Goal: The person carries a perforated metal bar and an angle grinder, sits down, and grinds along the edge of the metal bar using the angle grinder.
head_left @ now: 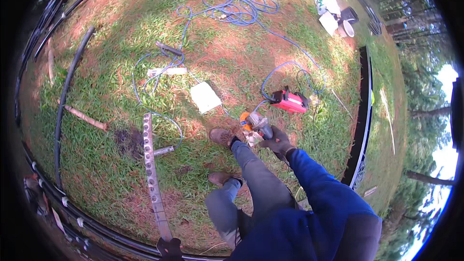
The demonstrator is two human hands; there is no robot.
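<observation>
Hands (279, 142) spread wide, gripping metal bar (153, 188) and grinder (260, 123).

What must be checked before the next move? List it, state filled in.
1. Right grip on the grinder: ok, holding it.
2. Left grip on the metal strip: ok, at the strip's near end.
3. Right grip gloved: ok.
4. Orange disc stopped: cannot tell from one picture.
5. Ground free of loose cable: not ok, blue cable lies looped on the grass.
6. Red machine switched off: cannot tell.
</observation>
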